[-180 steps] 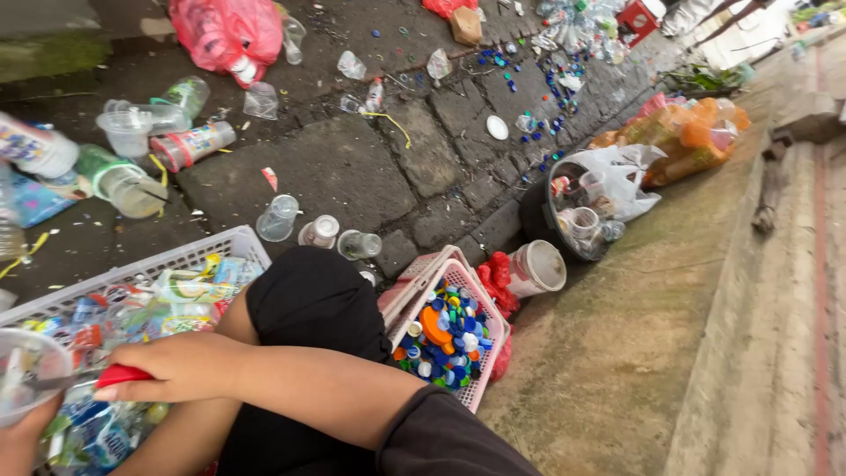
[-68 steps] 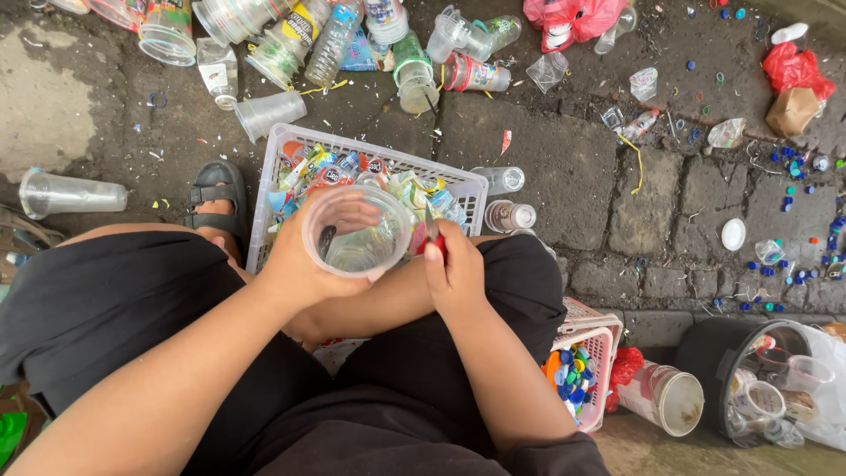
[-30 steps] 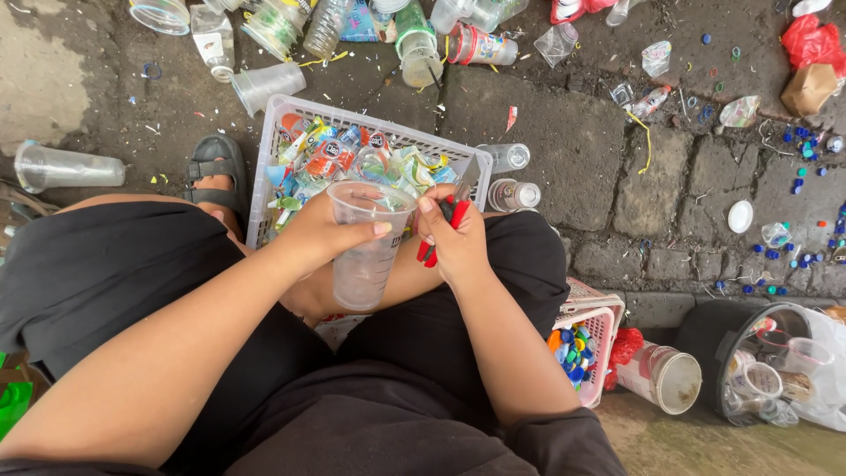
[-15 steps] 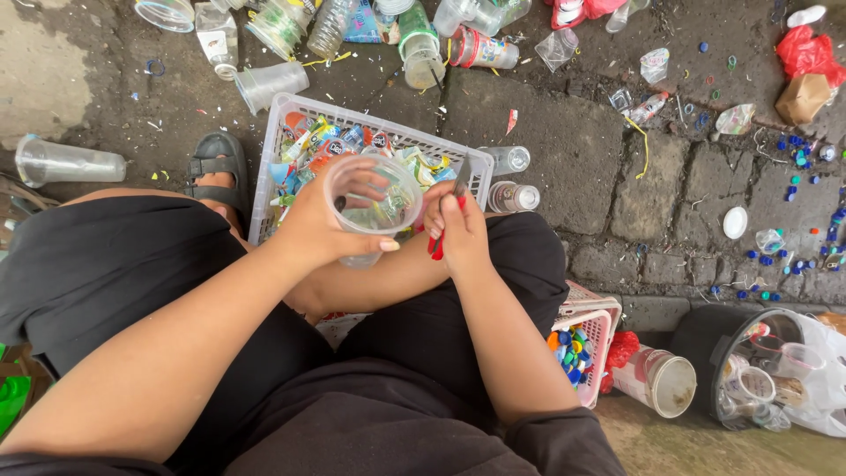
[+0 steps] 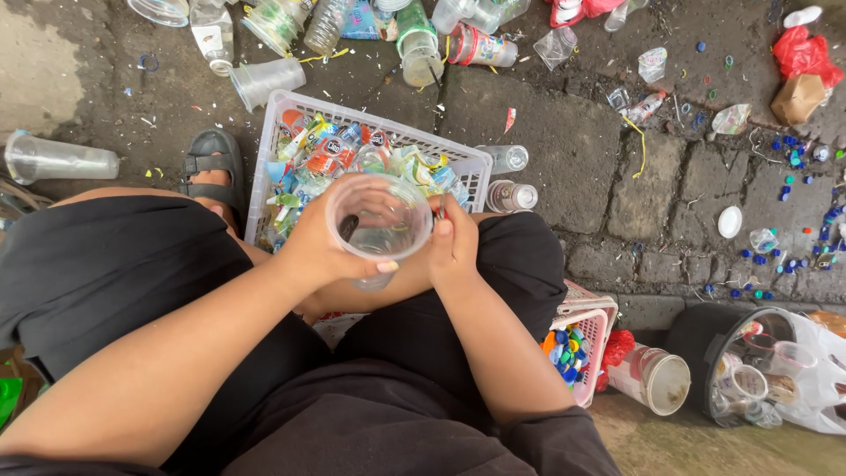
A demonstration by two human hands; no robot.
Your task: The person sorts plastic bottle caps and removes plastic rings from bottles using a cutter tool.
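Left hand wrapped the cup wall; right hand pinched something red, possibly a cutter. Cup: light, thin, crushable.

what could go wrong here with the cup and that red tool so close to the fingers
The right hand presses a small red tool against the rim of the clear cup, which the left hand grips. The left fingers wrap the thin wall, so a slip could nick them. The cup is tilted over the lap, so any dregs might spill onto the black clothes. The thin plastic may also crush under the grip.
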